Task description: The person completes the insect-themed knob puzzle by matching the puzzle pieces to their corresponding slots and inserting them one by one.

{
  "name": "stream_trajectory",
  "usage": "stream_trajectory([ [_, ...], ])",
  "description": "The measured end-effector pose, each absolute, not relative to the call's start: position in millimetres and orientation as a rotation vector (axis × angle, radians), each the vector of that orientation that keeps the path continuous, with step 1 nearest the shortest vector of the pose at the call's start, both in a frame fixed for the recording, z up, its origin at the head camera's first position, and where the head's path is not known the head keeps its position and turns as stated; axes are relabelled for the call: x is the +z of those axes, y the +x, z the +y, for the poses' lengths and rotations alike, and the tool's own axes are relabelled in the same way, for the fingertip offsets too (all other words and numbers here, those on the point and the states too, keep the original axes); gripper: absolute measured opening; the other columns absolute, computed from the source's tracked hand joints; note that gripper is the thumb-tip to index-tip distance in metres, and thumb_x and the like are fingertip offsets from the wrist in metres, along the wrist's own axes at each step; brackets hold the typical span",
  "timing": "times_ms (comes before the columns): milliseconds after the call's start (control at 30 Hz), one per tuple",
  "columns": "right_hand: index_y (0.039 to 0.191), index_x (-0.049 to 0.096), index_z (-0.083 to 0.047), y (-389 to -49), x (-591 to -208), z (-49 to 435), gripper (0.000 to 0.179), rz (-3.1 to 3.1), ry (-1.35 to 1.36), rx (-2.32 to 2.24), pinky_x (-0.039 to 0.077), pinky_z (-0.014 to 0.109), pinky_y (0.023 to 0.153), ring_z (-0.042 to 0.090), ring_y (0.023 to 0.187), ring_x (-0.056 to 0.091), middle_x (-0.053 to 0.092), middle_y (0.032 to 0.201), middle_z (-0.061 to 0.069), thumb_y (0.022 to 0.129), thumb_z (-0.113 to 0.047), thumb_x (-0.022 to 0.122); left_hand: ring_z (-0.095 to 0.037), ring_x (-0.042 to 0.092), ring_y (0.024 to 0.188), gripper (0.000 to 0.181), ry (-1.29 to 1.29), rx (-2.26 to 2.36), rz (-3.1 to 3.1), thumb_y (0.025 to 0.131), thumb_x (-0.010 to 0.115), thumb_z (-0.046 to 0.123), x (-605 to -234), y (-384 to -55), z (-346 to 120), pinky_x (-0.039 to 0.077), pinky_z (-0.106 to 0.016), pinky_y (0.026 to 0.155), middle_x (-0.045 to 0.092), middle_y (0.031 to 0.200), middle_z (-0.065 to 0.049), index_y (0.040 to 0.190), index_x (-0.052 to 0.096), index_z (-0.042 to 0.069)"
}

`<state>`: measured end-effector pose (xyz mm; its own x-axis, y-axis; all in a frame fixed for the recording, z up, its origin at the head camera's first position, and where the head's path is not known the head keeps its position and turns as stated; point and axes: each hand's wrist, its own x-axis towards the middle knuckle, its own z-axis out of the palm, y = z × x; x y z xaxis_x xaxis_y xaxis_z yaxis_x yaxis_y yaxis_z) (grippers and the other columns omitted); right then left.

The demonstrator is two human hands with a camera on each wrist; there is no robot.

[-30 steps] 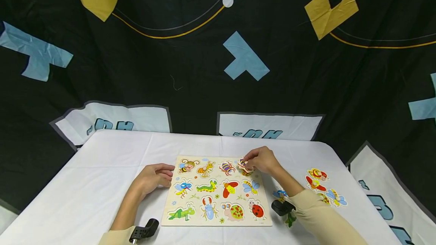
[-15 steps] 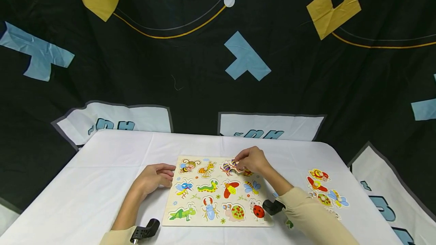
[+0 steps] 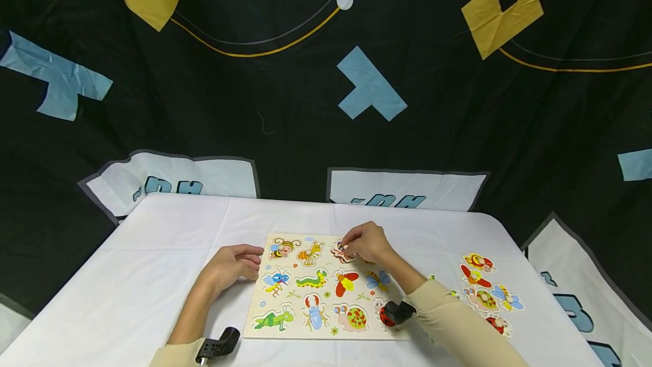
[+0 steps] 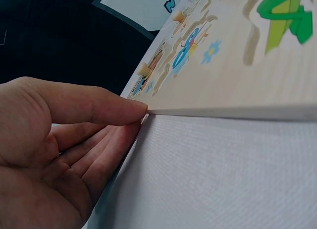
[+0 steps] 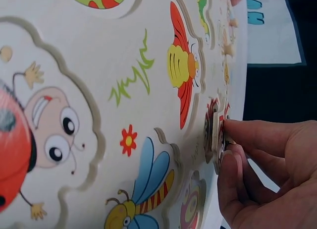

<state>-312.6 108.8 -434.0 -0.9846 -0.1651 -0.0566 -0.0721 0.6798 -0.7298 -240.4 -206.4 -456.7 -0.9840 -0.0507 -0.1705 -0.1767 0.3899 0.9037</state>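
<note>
A pale wooden insect puzzle board [image 3: 297, 334] lies on the white table. My right hand [image 3: 370, 242] pinches a spider puzzle piece [image 5: 218, 144] between thumb and fingers. The piece lies tilted over the spider recess, third along the far row, with fingers hiding much of it. My left hand [image 3: 231, 265] rests at the board's left side. In the left wrist view, one digit of the left hand [image 4: 74, 140] touches the board's edge, and the other fingers extend loosely below it. Bee [image 3: 282, 249] and ant-like [image 3: 309, 254] pictures fill the far row's left end.
Several loose puzzle pieces lie right of the board, among them a snail [image 3: 484, 300], a blue-winged bee [image 3: 507, 298] and a ladybird [image 3: 497, 325]. The right sleeve [image 3: 458, 321] crosses the table between them and the board. A black curtain [image 3: 285, 146] hangs behind.
My right hand has moved left with the spider piece, from the far row's right-end picture to the spider recess. More loose pieces show beside the sleeve. The left hand stays put.
</note>
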Motion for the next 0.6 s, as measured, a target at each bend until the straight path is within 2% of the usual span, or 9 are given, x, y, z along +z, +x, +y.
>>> stream_trajectory([
  [600, 0.079, 0.078, -0.009, -312.2, -439.9, 101.4, 0.007, 2.800, -0.206, -1.164, 0.045, 0.024, 0.057, 0.014, 0.069, 0.058, 0.071, 0.076, 0.001, 0.075, -0.005, 0.081, -0.017, 0.067, 0.088, 0.061, -0.182, 1.680, 2.499, 0.067, 0.077, -0.007, -456.1, -240.1, -207.6, 0.051, -0.027, 0.075, 0.072, 0.103, -0.011, 0.127, 0.065, -0.004],
])
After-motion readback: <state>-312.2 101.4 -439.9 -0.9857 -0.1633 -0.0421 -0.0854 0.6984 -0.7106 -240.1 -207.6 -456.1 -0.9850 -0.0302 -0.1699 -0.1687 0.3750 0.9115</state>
